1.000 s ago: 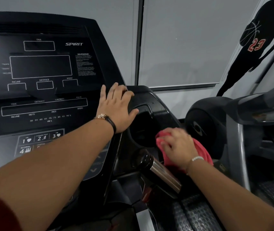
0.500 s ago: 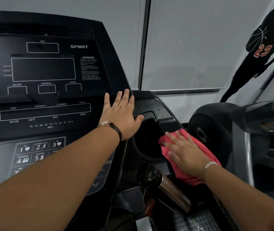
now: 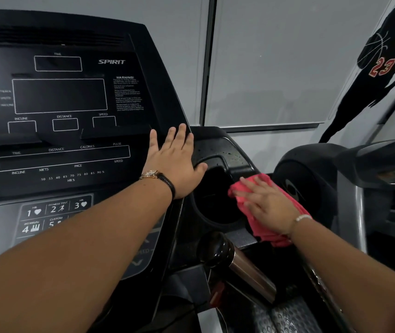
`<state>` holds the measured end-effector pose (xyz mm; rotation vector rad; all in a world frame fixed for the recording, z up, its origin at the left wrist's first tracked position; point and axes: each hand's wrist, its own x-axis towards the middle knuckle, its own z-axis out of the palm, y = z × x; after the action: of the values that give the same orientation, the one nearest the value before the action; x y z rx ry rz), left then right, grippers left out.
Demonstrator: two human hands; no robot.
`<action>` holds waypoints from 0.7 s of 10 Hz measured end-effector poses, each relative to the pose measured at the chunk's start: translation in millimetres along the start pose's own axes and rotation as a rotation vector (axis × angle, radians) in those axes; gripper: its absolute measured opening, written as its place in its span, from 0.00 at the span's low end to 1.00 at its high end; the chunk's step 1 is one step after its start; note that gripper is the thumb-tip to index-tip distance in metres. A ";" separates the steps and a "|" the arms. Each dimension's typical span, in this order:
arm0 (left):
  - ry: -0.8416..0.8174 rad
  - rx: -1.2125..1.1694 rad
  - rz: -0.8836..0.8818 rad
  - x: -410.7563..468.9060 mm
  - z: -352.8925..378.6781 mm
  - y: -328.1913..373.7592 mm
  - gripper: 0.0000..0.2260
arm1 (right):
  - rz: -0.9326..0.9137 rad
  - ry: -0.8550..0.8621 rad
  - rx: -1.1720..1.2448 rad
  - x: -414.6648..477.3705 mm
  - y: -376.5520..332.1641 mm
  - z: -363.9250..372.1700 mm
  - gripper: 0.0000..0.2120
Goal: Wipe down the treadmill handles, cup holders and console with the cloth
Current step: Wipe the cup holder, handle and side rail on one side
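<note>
Cloth [image 3: 267, 234] lies under your right hand [image 3: 267, 205], fingers straight, pressed on the rim beside the cup holder [image 3: 214, 203]. Your left hand [image 3: 174, 164] rests flat and open on the console [image 3: 59, 97] edge. A metal bottle [image 3: 246, 272] lies just below.

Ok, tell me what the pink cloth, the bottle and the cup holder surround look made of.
Cloth: soft fabric, maybe microfibre; matte, creased folds.
Bottle: probably stainless steel, brushed sheen; glossy black cap, likely plastic.
Cup holder surround: black moulded plastic, fine-textured, speckled with droplets.
</note>
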<state>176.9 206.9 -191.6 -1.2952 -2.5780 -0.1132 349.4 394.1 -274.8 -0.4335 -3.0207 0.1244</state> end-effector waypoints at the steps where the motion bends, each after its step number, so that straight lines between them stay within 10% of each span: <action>1: -0.005 -0.002 0.003 -1.0 -0.9 0.4 0.33 | 0.311 -0.036 0.144 17.7 17.2 1.7 0.27; 2: -0.006 0.001 0.002 -1.0 -1.2 0.6 0.33 | 0.577 -0.038 0.121 39.0 -5.1 0.6 0.27; 4: -0.005 -0.006 0.004 -0.7 -1.3 0.6 0.33 | 0.053 -0.083 -0.093 1.0 -19.1 -6.5 0.35; 6: 0.002 -0.012 0.005 -0.8 -0.8 -0.3 0.32 | 0.536 -0.009 0.083 33.0 -19.0 -2.7 0.26; 7: -0.003 -0.012 0.004 -0.9 -1.6 -0.1 0.32 | 0.474 -0.036 -0.015 36.8 -37.8 -4.3 0.25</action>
<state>177.6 205.9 -190.3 -1.3052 -2.5817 -0.1261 304.2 368.7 -264.3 -1.1497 -2.8902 0.1395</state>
